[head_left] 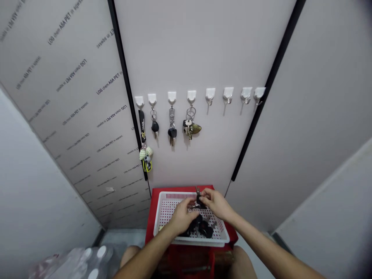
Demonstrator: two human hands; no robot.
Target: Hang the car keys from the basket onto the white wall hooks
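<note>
My right hand [216, 203] pinches a black-headed key [199, 200] above a white plastic basket [159, 221]. My left hand [181, 217] is beside it, its fingertips at a silver key blade [193, 205]. Whether that hand grips the blade is hidden. Below both hands, a heap of black-headed keys [202, 228] lies in the basket, partly covered by my left hand. A row of white adhesive hooks [210, 95] runs across the wall above. Several key bunches hang from the left hooks, including one with a yellow tag [147, 164]. The right hooks hold nothing.
The basket rests on a red crate [154, 205] against a pale wall panel [186, 50] with black edge strips. Printed grey panels [75, 116] stand to the left. Plastic-wrapped bottles [87, 263] lie at lower left, and my knees show below.
</note>
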